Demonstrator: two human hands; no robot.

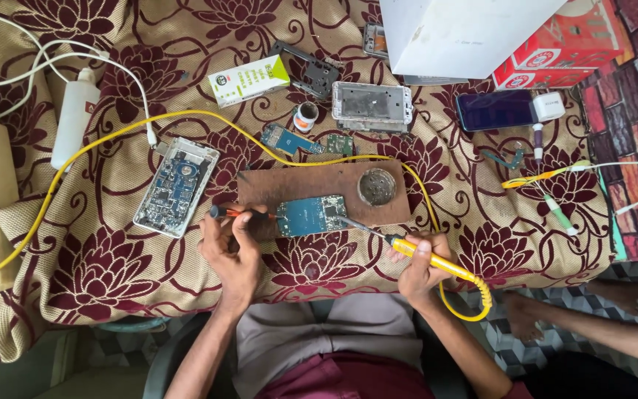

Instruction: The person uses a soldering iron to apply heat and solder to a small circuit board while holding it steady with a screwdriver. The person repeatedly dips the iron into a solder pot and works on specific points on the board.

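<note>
A blue circuit board (310, 215) lies on the front edge of a brown wooden board (311, 186). My right hand (419, 264) grips a yellow-handled soldering iron (426, 256), whose metal tip touches the right edge of the circuit board. My left hand (232, 244) holds a small tool with a red and black handle (234, 213), its end pointing at the board's left edge. A round metal tin (376, 187) sits on the wooden board's right side.
On the patterned cloth lie an opened phone with a blue board (175, 186), a phone frame (372, 103), a solder spool (305, 117), a green-white box (249, 80), a white bottle (75, 114) and a dark phone (496, 109). The yellow cord (90, 148) loops across. Another person's legs (599, 325) are at right.
</note>
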